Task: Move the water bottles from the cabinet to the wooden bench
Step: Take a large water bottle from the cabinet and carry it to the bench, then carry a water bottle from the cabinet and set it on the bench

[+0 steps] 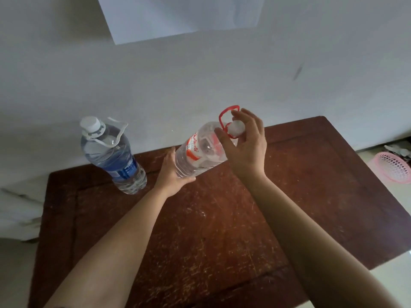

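Hands hold the red-labelled bottle (200,150) tilted: left hand (171,174) cupping its base, right hand (246,141) pinching its cap.

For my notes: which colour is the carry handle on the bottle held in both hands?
Red, seen in the head view: handle.

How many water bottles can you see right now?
2. A blue-label bottle stands on the bench at the left; a red-label bottle is held tilted above it by both hands. None seem hidden.
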